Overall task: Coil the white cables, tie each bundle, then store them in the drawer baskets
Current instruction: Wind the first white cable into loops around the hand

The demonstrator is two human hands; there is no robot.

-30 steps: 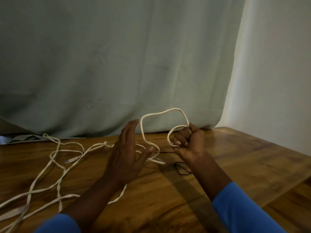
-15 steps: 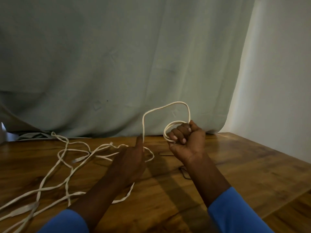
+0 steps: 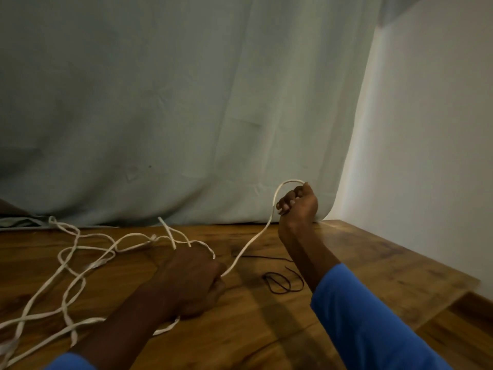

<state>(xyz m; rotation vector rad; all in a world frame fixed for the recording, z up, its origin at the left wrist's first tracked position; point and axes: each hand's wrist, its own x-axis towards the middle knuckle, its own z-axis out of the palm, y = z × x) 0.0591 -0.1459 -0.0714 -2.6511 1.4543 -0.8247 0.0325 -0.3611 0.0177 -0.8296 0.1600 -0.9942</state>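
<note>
Coiling is barely started, by my read. My right hand (image 3: 297, 206) is raised above the far edge of the desk (image 3: 373, 263), fingers curled tight into a fist, clamped on the white cable (image 3: 248, 246). One small arc of it stands over the top of that fist. Whether more than one turn sits inside the fist I cannot tell.

From there the cable runs down and left to my left hand (image 3: 192, 279), low over the desk. That hand is also closed into a fist, and the strand enters at the thumb side and comes out under the wrist. I judge it is gripping the cable to feed the next turn.

Most of the cable lies loose on the left half of the desk in crossing loops, trailing to the left edge of the view. I cannot tell if that is one cable or several.

Nothing is tied. A thin black cord (image 3: 278, 283) lies on the desk between my forearms, apart from both hands, probably the tie. No drawer or baskets are in view. Behind the desk hangs a pale curtain (image 3: 186, 102).

Left to do, as I judge it: finish the coil, tie it, repeat for any other cable, then store.
</note>
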